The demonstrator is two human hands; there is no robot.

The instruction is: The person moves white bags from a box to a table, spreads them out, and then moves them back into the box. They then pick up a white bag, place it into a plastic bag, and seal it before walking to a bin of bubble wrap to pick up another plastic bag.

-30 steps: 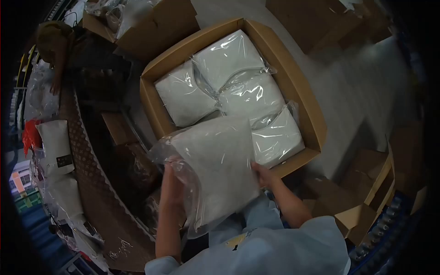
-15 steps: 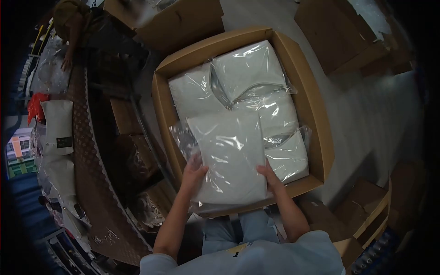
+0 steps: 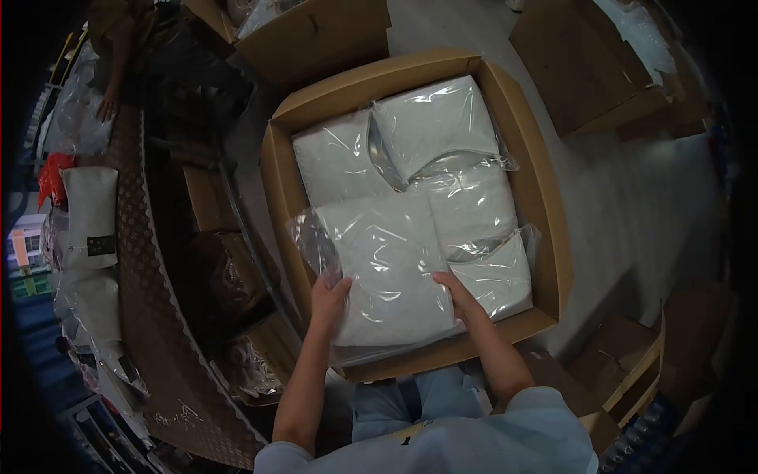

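A white pillow in a clear plastic bag (image 3: 391,272) is held flat over the near left part of a large cardboard box (image 3: 562,237). My left hand (image 3: 329,302) grips its left edge, thumb on top and fingers hidden beneath. On the opposite edge, my right hand (image 3: 459,299) holds it the same way. Under and beyond it, several more bagged white pillows (image 3: 438,126) fill the box. Loose clear film (image 3: 314,241) sticks out at the held pillow's upper left.
To the left runs a table with a brown patterned cloth (image 3: 138,316), carrying white pillows (image 3: 92,209) and a red bag (image 3: 54,180). Another person's hand (image 3: 107,107) rests on plastic at its far end. Other cartons stand at the top (image 3: 316,39), upper right (image 3: 576,63) and lower right (image 3: 612,359).
The held pillow has shifted slightly left and looks a little lower over the box. Both hands keep their grip and moved with it.
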